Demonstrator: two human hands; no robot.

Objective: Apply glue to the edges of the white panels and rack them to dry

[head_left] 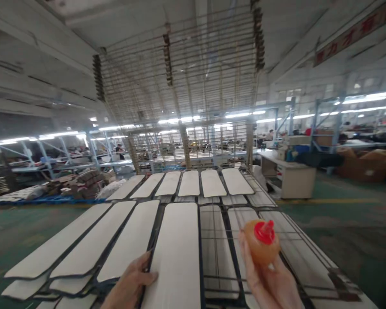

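My left hand (133,279) grips the left edge of a long white panel with a dark border (176,253), thumb on top and fingers toward its side. In my right hand (270,279) is an orange squeeze bottle (260,246) with a red nozzle cap (265,231), tilted over the rack. The panel lies in the front row, beside other similar white panels (131,240) on its left. To its right, bare wires of the rack (218,240) show above panels on a lower layer.
Behind the panels, raised wire shelves (186,86) lean upward. A second row of white panels (189,183) lies farther back. A pale workbench (296,176) stands at right, cardboard boxes (362,165) beyond it. Bundled material (86,182) sits at left.
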